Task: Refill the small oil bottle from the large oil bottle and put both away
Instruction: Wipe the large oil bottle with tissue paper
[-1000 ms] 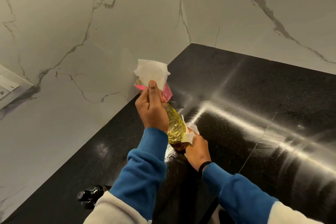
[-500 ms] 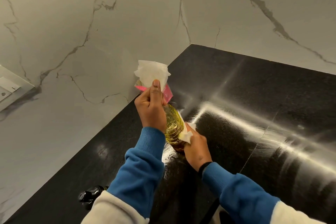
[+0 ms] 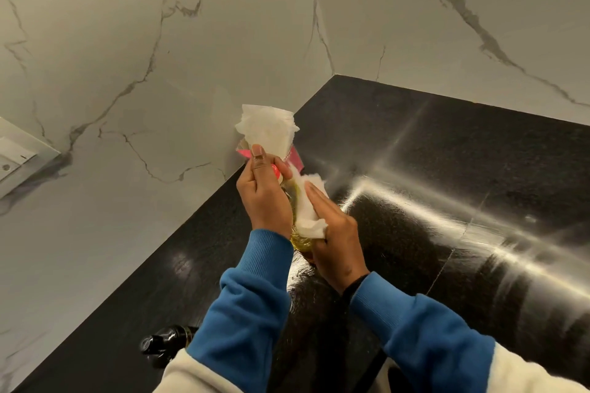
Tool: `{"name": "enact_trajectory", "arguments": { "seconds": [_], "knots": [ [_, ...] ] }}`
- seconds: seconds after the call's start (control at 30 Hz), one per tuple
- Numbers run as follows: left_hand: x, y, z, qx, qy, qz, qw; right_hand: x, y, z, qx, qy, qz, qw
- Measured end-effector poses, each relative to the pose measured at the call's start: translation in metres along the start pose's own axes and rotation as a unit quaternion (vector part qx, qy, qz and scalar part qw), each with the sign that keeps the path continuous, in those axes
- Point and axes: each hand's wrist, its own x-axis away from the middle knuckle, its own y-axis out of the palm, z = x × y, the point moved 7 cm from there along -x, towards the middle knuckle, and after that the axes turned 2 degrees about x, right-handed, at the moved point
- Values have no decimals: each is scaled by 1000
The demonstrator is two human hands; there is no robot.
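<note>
**Oil bottle held and wiped with paper tissue**

A clear bottle of yellow oil [image 3: 298, 241] is held between both hands above the black countertop [image 3: 447, 169]. The neck, near the pink cap [image 3: 275, 170], is gripped by the left hand [image 3: 263, 198], fingers curled around it, with a white tissue [image 3: 266, 131] standing above the thumb. A second tissue [image 3: 308, 210] is pressed against the bottle's side by the right hand [image 3: 335, 239], its fingers fairly straight along it. A dark bottle [image 3: 166, 341] is seen below the left sleeve [image 3: 249, 306].
</note>
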Motion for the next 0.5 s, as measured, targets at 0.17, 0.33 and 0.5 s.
{"name": "enact_trajectory", "arguments": {
  "seconds": [0.17,0.33,0.5],
  "knots": [
    [0,4,1,11,-12,-11,1000,36,12,74,44,278,-118,952],
    [-6,6,-1,11,-20,-33,999,10,-10,20,-7,179,-48,983],
    [-7,7,1,10,-19,-18,1000,-13,-17,-32,-45,-35,22,998]
  ]
}}
